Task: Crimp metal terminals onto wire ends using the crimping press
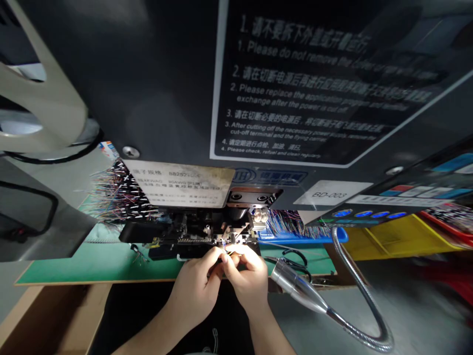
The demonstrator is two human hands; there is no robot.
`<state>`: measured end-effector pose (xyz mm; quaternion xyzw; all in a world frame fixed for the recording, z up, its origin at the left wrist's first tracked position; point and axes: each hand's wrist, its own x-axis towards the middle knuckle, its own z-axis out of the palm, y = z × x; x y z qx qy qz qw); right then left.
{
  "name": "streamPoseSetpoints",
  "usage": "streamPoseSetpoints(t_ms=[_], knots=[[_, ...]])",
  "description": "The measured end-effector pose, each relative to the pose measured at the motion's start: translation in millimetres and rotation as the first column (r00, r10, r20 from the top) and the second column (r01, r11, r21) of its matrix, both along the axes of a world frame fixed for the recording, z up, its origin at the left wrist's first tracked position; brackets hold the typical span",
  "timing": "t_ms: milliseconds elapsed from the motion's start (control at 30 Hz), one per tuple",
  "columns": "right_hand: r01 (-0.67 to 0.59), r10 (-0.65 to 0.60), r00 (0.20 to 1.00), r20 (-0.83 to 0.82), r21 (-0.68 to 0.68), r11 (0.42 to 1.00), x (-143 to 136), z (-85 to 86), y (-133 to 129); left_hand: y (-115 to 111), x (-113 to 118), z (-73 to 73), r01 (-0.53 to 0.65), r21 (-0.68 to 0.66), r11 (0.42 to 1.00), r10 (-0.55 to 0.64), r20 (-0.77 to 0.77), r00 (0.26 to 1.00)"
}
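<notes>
Both hands meet at the front of a terminal crimping machine, under its bright work light. My left hand has thumb and fingers pinched together on thin wires. Right beside it, my right hand pinches at the same spot, its fingertips touching or nearly touching the left ones. A little yellow and blue of the wires shows between the fingertips; their ends are hard to make out in the glare. The machine's crimping head sits just beyond the fingers.
The machine's dark housing fills the upper view. Bundles of thin coloured wires lie at left, more in a blue tray at right. Black-handled scissors rest on the green tabletop. A gooseneck lamp reaches in from the right.
</notes>
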<state>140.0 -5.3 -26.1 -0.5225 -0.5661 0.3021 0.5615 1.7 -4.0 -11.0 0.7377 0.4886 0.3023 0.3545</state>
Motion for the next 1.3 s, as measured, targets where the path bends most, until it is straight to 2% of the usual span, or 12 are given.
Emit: streamPoseSetpoints(t_ms=[233,467,700,967,1067,1200,1300], knots=[[-0.054,0.047,0.994,-0.101,-0.063,0.997,0,-0.2,-1,0,1,0.3,0.020,-0.041,0.999,-0.020,0.018,1.000],[-0.052,0.052,0.997,-0.060,0.002,0.999,2,0.6,1,-3,0,-0.7,0.014,-0.022,1.000,-0.013,0.022,1.000],[-0.051,0.051,0.996,-0.075,-0.007,0.999,1,1.4,3,0,4,-0.3,-0.042,0.021,0.999,0.042,0.033,0.999],[-0.049,0.049,0.999,0.007,0.020,0.999,2,0.7,3,-2,4,1.0,-0.046,-0.028,0.999,0.047,0.036,0.998],[-0.078,0.077,0.996,0.033,0.018,0.997,6,-8.0,-4,-3,1,0.7,-0.024,-0.044,0.999,0.026,0.041,0.999],[-0.081,0.080,0.994,-0.081,-0.010,0.997,7,-32.4,-24,-11,-5,-5.7,0.056,-0.107,0.993,-0.046,0.090,0.995],[-0.144,0.136,0.985,-0.102,-0.076,0.987,8,-50.0,-45,-20,-2,-14.0,0.110,-0.177,0.978,-0.089,0.120,0.989]])
